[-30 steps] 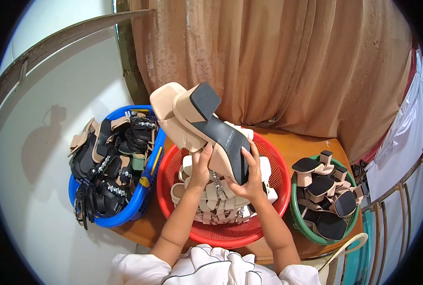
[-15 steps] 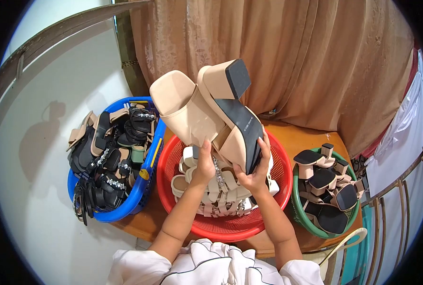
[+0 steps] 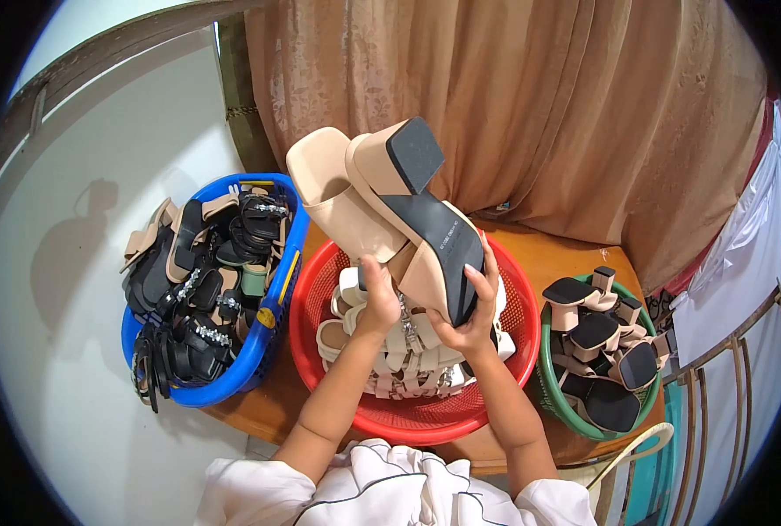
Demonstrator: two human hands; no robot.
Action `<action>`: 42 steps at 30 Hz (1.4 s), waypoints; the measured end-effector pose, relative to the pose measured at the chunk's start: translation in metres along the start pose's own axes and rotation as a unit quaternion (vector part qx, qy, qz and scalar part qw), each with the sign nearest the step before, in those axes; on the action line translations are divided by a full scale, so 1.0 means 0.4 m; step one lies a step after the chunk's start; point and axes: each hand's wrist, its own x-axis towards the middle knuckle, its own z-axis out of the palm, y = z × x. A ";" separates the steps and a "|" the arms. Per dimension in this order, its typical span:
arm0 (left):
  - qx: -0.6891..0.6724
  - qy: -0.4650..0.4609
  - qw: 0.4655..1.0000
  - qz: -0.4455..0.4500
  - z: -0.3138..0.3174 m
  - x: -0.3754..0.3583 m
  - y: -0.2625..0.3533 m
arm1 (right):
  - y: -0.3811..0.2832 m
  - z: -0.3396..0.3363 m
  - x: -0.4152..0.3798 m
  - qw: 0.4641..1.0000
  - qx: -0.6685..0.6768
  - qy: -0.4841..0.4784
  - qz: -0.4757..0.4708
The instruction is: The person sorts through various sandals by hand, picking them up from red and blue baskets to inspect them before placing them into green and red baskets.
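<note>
Two beige heeled sandals are held up together over the red basket [image 3: 304, 335]. The left sandal [image 3: 348, 223] shows its insole and broad strap. My left hand [image 3: 380, 298] grips it near the toe, thumb up against it. The right sandal [image 3: 426, 230] is tilted, with its black sole and block heel turned toward me. My right hand [image 3: 471, 307] is wrapped round its toe end, fingers on the sole. Below my hands, white sandals [image 3: 408, 359] with shiny trim lie packed in the red basket.
To the left is a blue basket [image 3: 287, 279] heaped with black sandals [image 3: 202, 337]. On the right, a green basket [image 3: 575, 414] holds beige sandals [image 3: 596, 331] with black soles. The baskets stand on a wooden table [image 3: 544, 250], before a brown curtain [image 3: 496, 105].
The two beige sandals have drawn closer together, and the right one has shifted left and slightly down. Both hands keep their grip.
</note>
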 end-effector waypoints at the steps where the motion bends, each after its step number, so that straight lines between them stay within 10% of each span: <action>1: -0.004 0.005 1.000 0.005 0.018 -0.001 0.019 | 0.001 0.000 0.001 1.000 0.013 -0.002 0.003; 13: -0.117 0.124 0.983 -0.061 -0.021 0.007 -0.043 | 0.007 -0.003 -0.004 0.998 0.042 0.007 0.054; 42: 0.041 -0.045 0.992 -0.108 -0.015 -0.023 -0.048 | 0.015 -0.012 0.006 0.995 0.063 0.082 -0.013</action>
